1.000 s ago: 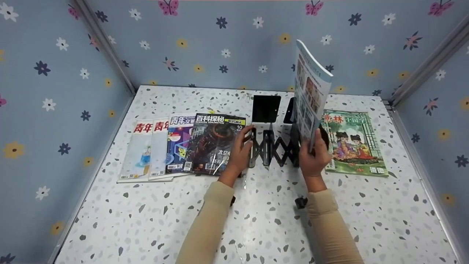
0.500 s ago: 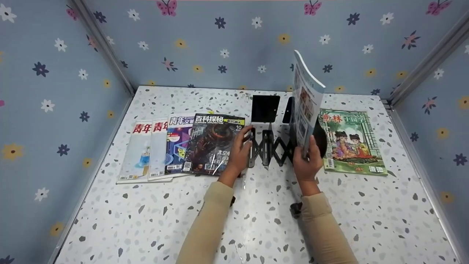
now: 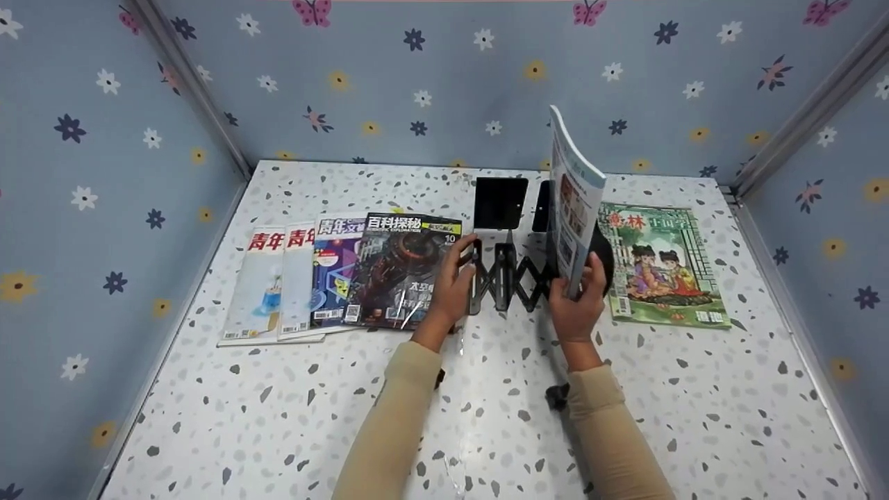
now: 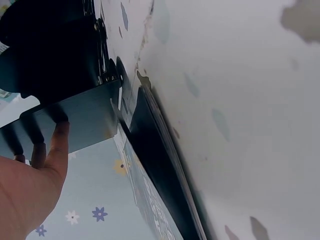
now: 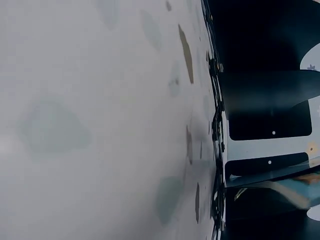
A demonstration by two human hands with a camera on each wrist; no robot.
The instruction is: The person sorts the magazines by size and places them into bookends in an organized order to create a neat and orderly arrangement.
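My right hand (image 3: 578, 305) grips a magazine (image 3: 573, 215) by its lower near corner, thumb on one side and fingers on the other. The magazine stands upright, its spread of small pictures facing right, within the right part of a black expandable book rack (image 3: 505, 278). Its lower edge is hidden by the hand and rack. In the right wrist view the magazine (image 5: 302, 186) shows between black upright plates. My left hand (image 3: 450, 295) is at the rack's left end; in the left wrist view its fingertips touch the outer face of the black end plate (image 4: 85, 120).
Several magazines lie fanned out on the left, a dark-covered one (image 3: 399, 271) on top close to my left hand. A green magazine (image 3: 667, 271) lies flat to the right of the rack. Flower-patterned walls (image 3: 417, 76) enclose the speckled table (image 3: 486, 417) at the back and sides.
My right hand has brought the magazine left and lower, into the right part of the rack. The left hand has stayed at the left end plate.
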